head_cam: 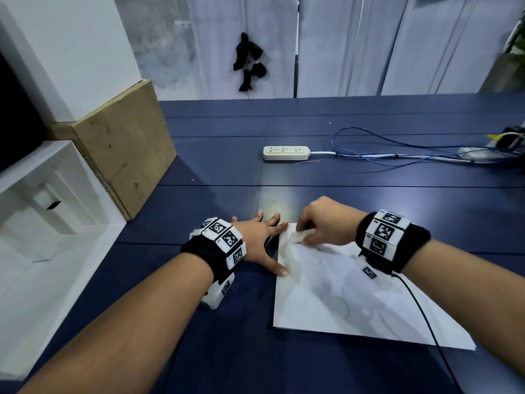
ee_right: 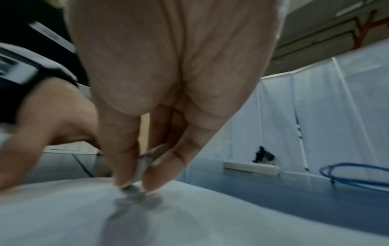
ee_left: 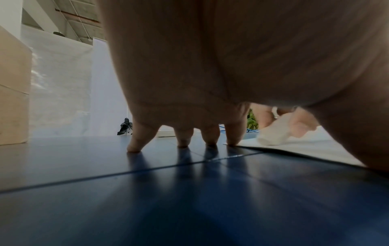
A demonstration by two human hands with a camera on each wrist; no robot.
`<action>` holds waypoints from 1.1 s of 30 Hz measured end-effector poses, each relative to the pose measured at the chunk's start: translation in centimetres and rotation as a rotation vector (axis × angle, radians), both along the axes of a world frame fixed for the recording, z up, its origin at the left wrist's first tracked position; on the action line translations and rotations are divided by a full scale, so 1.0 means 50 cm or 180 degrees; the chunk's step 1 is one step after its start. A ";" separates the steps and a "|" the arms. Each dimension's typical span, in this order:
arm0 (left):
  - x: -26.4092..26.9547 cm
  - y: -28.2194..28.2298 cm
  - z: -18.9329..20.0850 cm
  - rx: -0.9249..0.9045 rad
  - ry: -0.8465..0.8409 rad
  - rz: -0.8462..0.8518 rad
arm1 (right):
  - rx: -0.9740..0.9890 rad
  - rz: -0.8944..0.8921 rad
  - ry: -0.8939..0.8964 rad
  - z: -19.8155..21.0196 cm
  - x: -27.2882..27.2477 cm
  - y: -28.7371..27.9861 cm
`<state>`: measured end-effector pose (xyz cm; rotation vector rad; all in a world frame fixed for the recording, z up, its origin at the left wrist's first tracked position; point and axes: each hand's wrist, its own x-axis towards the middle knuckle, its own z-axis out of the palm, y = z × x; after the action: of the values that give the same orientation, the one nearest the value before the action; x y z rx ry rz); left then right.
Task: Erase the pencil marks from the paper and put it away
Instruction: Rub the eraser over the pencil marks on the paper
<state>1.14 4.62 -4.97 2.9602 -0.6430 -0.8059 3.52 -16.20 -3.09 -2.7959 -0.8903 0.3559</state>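
A white sheet of paper [head_cam: 355, 294] lies on the dark blue table [head_cam: 227, 166] in front of me. My right hand [head_cam: 321, 223] pinches a white eraser [head_cam: 301, 236] and holds its tip down on the paper's far left corner. In the left wrist view the eraser [ee_left: 273, 134] stands tilted on the paper [ee_left: 305, 146]. The right wrist view shows the eraser [ee_right: 141, 166] between thumb and fingers, its tip on the paper [ee_right: 189, 216], blurred. My left hand [head_cam: 261, 237] lies spread and flat, fingertips [ee_left: 232, 141] and thumb pressing the paper's left edge.
A white power strip [head_cam: 285, 153] with blue cables [head_cam: 383, 155] lies further back on the table. A cardboard panel [head_cam: 122, 146] leans at the table's left edge, beside white shelving [head_cam: 42, 200]. White curtains hang behind.
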 end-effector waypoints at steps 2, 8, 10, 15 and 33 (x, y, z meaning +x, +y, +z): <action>0.001 0.000 -0.003 0.0006 -0.0003 -0.0002 | -0.0068 0.0267 0.0394 0.003 -0.032 0.001; 0.005 0.004 -0.008 -0.0010 -0.0042 -0.0029 | 0.0043 -0.0114 -0.0028 0.006 0.010 0.001; 0.006 0.004 -0.010 0.0003 -0.0037 -0.0022 | 0.0109 -0.0242 -0.0112 0.006 0.014 -0.007; 0.007 0.005 -0.013 0.0017 -0.0028 -0.0013 | -0.0033 0.0241 0.0588 0.002 -0.041 -0.012; 0.008 0.003 -0.014 0.0010 -0.0032 -0.0022 | 0.0107 -0.0207 -0.0002 0.004 0.023 0.001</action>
<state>1.53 4.78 -5.66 2.9683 -0.6535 -0.7935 4.69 -16.13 -2.90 -2.7866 -0.7956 0.3273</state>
